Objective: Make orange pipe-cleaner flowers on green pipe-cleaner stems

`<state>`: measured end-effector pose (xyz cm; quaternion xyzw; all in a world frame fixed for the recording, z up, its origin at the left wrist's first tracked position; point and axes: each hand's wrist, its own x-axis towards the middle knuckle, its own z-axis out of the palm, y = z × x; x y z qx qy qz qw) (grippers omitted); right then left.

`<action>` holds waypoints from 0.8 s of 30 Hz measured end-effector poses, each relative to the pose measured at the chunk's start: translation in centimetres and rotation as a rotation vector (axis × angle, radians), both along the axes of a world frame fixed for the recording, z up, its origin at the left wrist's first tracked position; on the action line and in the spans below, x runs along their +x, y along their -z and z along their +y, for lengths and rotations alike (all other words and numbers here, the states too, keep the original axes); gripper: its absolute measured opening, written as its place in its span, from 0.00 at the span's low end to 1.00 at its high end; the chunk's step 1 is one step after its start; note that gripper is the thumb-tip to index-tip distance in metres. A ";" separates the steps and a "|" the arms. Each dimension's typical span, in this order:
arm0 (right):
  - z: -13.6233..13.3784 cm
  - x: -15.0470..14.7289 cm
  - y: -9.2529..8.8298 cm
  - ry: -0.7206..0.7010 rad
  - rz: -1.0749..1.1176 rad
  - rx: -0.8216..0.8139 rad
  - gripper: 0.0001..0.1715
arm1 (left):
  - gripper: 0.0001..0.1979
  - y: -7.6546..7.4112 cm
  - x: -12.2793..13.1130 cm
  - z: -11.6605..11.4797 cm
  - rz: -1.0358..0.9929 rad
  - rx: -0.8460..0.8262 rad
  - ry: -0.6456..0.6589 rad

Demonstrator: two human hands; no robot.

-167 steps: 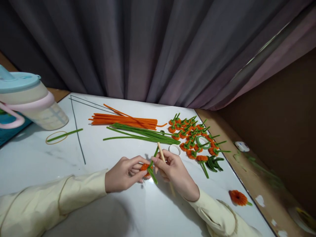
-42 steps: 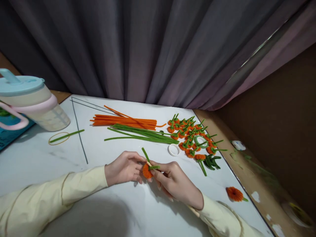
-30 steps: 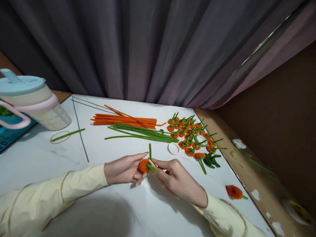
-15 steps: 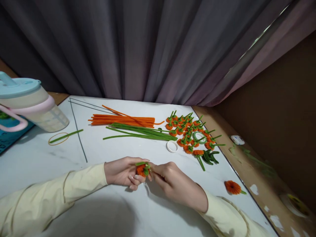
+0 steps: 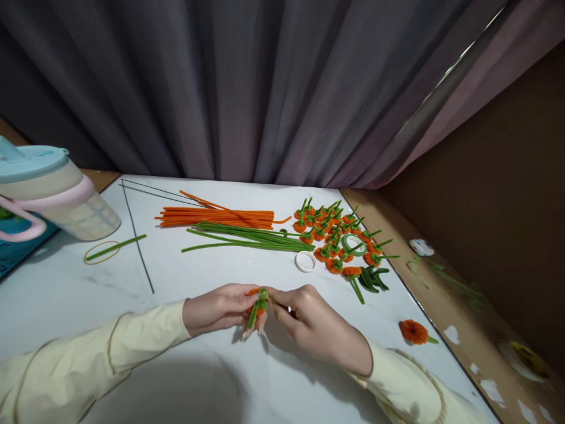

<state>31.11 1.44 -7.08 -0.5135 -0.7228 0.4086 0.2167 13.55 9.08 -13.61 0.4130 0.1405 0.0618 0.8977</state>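
Note:
Between the fingers of my left hand sits a small orange chenille-stem pumpkin, its green top facing me. A green chenille stem on it points down toward the table. My right hand comes in from the right with thumb and index finger pinched at the green part of the pumpkin. The exact bit in that pinch is largely hidden by the fingertips. Both hands are held a little above the white table.
Orange chenille stems and green ones lie behind my hands. Several finished pumpkins cluster at right, with green tape, a white ring and dark green pieces. One pumpkin lies apart. A tumbler stands left.
The pumpkin has turned in my left hand: its green stem, earlier pointing up and left, now points downward. My left fingers have shifted around it. My right hand stays pinched beside it.

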 end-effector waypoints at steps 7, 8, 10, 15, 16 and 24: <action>0.0 0.3 0.4 0.020 0.046 -0.010 0.16 | 0.20 -0.3 0.0 0.1 -0.013 -0.007 -0.016; 0.0 0.3 0.3 0.009 0.045 -0.002 0.17 | 0.19 -0.3 -0.1 0.1 -0.009 0.000 -0.016; -0.1 0.3 0.2 -0.012 0.037 0.012 0.17 | 0.18 -0.3 -0.1 0.1 -0.004 0.014 -0.016; 0.1 0.2 0.2 -0.020 0.036 0.007 0.18 | 0.18 -0.4 0.0 -0.3 0.027 0.069 -0.021; 0.1 0.2 0.2 -0.016 0.037 -0.004 0.19 | 0.18 -0.5 0.0 -0.4 0.034 0.075 -0.028; -0.8 1.4 0.6 0.100 -0.052 0.002 0.17 | 0.14 0.2 -0.2 0.6 -0.021 -0.101 -0.115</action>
